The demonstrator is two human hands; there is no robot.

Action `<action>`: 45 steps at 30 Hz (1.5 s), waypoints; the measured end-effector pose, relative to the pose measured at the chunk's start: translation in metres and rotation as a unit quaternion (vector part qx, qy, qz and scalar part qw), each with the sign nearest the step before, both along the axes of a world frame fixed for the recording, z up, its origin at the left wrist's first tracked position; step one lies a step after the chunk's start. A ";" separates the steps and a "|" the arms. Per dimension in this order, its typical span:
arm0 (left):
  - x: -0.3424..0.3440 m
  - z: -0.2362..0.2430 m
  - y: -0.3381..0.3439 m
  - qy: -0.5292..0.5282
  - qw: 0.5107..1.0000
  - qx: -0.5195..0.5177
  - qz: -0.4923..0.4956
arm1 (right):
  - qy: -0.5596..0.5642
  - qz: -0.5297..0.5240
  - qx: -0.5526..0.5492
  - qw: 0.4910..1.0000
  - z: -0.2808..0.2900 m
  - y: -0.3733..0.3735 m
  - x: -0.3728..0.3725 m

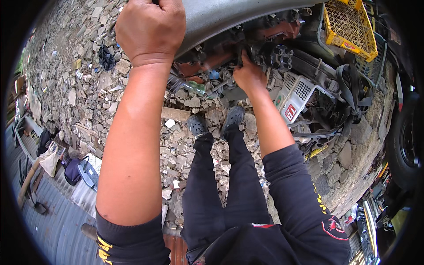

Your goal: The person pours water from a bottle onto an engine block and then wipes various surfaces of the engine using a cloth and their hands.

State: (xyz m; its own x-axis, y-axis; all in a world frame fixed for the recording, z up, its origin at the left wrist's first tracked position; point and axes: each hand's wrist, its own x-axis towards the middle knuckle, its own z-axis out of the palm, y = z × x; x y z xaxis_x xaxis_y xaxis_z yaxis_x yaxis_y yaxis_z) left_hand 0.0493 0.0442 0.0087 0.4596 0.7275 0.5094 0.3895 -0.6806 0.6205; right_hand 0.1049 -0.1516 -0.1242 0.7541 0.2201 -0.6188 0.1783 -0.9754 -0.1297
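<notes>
My left hand is closed in a fist at the upper edge, beside the left end of a smooth grey curved panel. A dark bit shows between its fingers, but what it grips is cut off by the frame. Lower and to the right, my right hand reaches in under the panel with its fingers bent around something dark and hard to make out. Rusty brown metal parts with bolts or fittings run along beneath the panel. Just right of that hand is a black part with round openings at its end.
A yellow plastic crate stands at upper right, with black straps below it. A white plastic piece with a grille lies near my right forearm. Rubble covers the ground; corrugated sheets lie lower left, a tyre far right.
</notes>
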 end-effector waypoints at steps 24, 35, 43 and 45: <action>-0.004 -0.002 0.000 0.064 0.996 -0.061 0.023 | -0.075 0.041 0.033 0.996 -0.017 -0.012 -0.006; 0.007 -0.003 0.002 0.056 0.997 0.006 0.047 | -0.011 0.155 -0.099 0.983 -0.019 -0.078 0.001; 0.004 0.006 -0.005 0.035 0.998 -0.042 0.006 | -0.086 -0.050 0.274 0.957 -0.038 -0.114 -0.008; -0.002 0.015 -0.008 0.031 0.999 -0.028 -0.006 | -0.053 -0.174 0.399 0.899 -0.056 -0.119 -0.012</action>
State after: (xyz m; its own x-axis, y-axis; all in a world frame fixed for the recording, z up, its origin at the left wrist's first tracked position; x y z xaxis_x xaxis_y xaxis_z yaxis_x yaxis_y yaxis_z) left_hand 0.0474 0.0365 0.0239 0.4983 0.7483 0.4379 0.4199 -0.6501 0.6333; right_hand 0.0932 -0.2703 -0.1797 0.9087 0.3009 -0.2893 -0.0677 -0.5777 -0.8134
